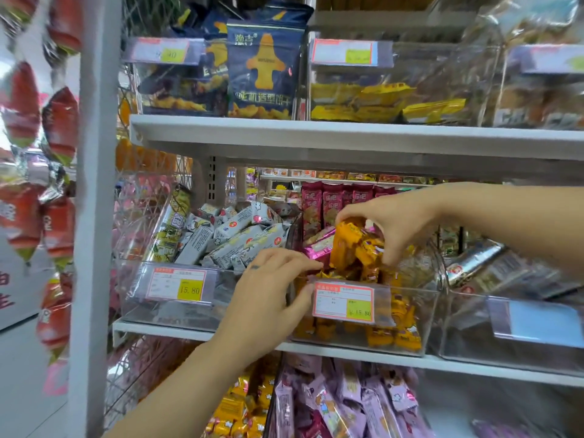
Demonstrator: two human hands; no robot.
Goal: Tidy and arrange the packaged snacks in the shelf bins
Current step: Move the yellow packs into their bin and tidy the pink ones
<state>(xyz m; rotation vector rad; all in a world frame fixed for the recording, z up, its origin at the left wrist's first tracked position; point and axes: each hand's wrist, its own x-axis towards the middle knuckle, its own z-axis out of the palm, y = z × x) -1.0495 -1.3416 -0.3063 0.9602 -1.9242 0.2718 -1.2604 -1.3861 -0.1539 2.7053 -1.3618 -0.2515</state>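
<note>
A clear plastic bin (423,311) on the middle shelf holds orange snack packets (395,333) and some pink ones (319,248). My right hand (398,222) reaches in from the right and grips a bunch of orange packets (350,245) above the bin. My left hand (271,295) rests at the bin's front left corner, thumb against the front wall beside the price tag (344,300), fingers curled over the rim toward the pink packets. Whether those fingers hold a packet is hidden.
The bin to the left (139,295) is full of white and silver packets (234,238). Another clear bin (505,336) stands to the right. The upper shelf (347,134) carries blue and yellow bags. Purple packets (347,403) lie below. Red snack bags (57,121) hang by the white post (94,184).
</note>
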